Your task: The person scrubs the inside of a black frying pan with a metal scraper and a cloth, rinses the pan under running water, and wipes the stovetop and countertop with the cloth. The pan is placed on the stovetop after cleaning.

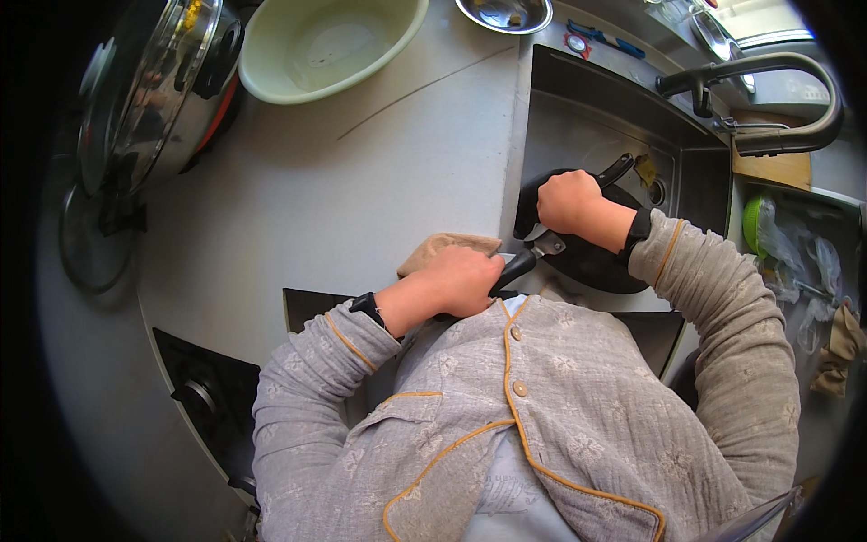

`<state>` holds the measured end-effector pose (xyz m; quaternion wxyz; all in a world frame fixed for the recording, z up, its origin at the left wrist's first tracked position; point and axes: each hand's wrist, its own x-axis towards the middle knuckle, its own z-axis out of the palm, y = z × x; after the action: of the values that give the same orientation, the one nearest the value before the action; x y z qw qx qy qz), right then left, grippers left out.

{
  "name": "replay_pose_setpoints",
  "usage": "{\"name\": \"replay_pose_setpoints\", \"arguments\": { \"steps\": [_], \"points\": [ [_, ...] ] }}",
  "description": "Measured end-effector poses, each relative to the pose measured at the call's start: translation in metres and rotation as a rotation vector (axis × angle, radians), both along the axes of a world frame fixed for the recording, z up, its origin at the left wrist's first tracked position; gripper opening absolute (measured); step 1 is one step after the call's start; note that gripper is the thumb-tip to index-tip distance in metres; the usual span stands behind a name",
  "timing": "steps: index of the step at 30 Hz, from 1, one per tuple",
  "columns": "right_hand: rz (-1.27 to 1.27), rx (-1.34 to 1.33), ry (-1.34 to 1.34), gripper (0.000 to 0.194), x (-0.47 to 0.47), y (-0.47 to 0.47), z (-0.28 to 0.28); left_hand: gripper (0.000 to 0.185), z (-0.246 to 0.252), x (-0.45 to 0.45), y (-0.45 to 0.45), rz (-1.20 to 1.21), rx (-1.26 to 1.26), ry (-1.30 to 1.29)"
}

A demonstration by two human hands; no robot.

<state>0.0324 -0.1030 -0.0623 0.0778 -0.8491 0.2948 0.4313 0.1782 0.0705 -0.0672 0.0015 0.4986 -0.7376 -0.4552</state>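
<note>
A black frying pan [603,271] rests tilted at the near left corner of the stainless steel sink [576,115]. My left hand [457,281] grips its black handle [516,267] at the counter's front edge. Beside that hand a folded beige cloth [450,247] lies on the counter. My right hand [570,202] is curled into a fist over the pan; whatever may be under its fingers is hidden. Just beyond the right hand, a second black riveted handle [616,169] points toward the drain. A yellowish scrap of sponge or cloth [647,169] lies near the drain hole [656,192].
A pale green basin [332,88] and a steel bowl [508,20] stand at the back. The faucet [786,64] arches over the sink's right side. Far left is a large lidded pot [162,129]; a gas hob [203,393] lies nearer. Plastic bags [799,251] hang right.
</note>
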Motion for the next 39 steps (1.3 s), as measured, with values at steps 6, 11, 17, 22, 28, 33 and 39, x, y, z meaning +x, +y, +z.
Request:
{"name": "replay_pose_setpoints", "arguments": {
  "steps": [6,11,17,22,28,33,39],
  "points": [
    [0.054,0.008,0.025,0.027,-0.002,0.002,0.005,0.032,0.001,0.000,-0.002,0.011,0.033,-0.013],
    [0.068,-0.001,0.060,0.028,0.002,0.007,0.008,0.033,-0.002,0.000,0.000,0.016,0.035,-0.011],
    [-0.047,-0.024,-0.013,0.033,-0.006,0.000,-0.003,0.034,-0.001,0.000,-0.001,0.000,0.024,-0.016],
    [-0.333,0.061,-0.051,0.072,-0.005,-0.010,0.014,0.034,0.001,0.001,-0.003,-0.013,0.032,-0.016],
    [-0.112,0.256,-0.273,0.071,-0.038,-0.006,0.029,0.032,-0.002,0.001,-0.004,-0.028,0.000,-0.010],
    [0.157,0.202,-0.417,0.048,-0.062,-0.002,0.031,0.036,-0.002,0.000,-0.003,-0.061,-0.013,-0.039],
    [0.337,0.083,-0.512,0.016,-0.072,0.013,0.019,0.037,0.000,0.000,-0.003,-0.065,-0.018,-0.045]
  ]
}}
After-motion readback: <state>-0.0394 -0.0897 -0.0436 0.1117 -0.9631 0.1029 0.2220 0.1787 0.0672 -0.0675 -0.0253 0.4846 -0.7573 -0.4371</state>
